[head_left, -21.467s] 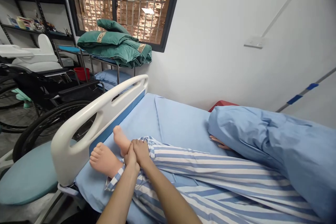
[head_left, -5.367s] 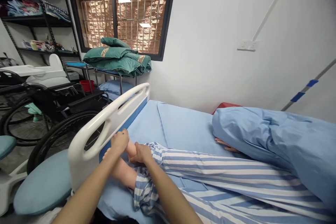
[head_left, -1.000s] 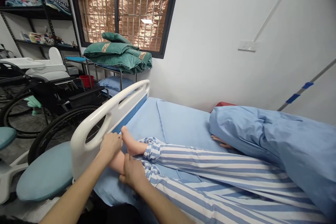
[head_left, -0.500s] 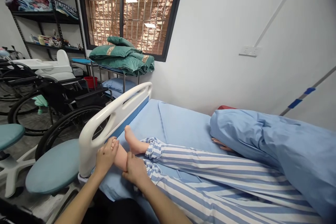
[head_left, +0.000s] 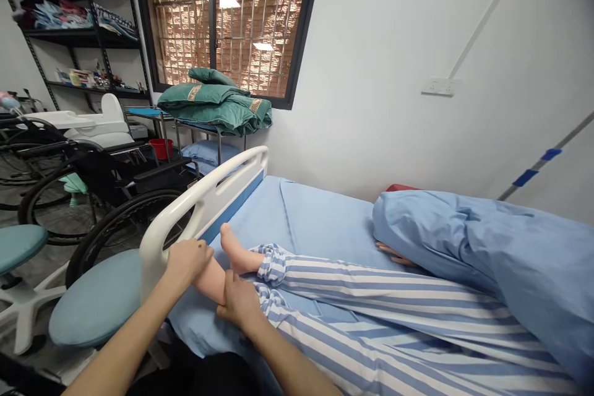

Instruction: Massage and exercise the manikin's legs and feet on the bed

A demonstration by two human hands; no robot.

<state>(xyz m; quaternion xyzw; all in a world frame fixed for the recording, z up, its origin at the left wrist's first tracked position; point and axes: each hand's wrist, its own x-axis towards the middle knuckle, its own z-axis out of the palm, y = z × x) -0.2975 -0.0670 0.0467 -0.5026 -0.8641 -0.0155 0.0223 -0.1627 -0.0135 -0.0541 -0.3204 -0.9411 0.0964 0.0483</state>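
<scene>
A figure in blue-and-white striped trousers [head_left: 380, 309] lies on a hospital bed with a light blue sheet [head_left: 306, 216]. My left hand [head_left: 186, 260] is wrapped over the toes of the near foot [head_left: 210, 278]. My right hand [head_left: 239, 302] grips the ankle of that same foot at the trouser cuff. The far foot [head_left: 233, 249] lies bare just beyond, untouched. A blue quilt [head_left: 473, 253] covers the upper body, and a hand [head_left: 392, 252] of the figure peeks out at its edge.
The white footboard [head_left: 199, 204] stands just left of my hands. Beyond it are a teal stool [head_left: 93, 300], black wheelchairs [head_left: 102, 198], a trolley with folded green bedding [head_left: 218, 105] and black shelves [head_left: 69, 25]. A white wall [head_left: 394, 74] borders the bed's far side.
My left hand has closed over the toes of the near foot and pushed them up toward the footboard. My right hand stays on the ankle. The view has barely shifted.
</scene>
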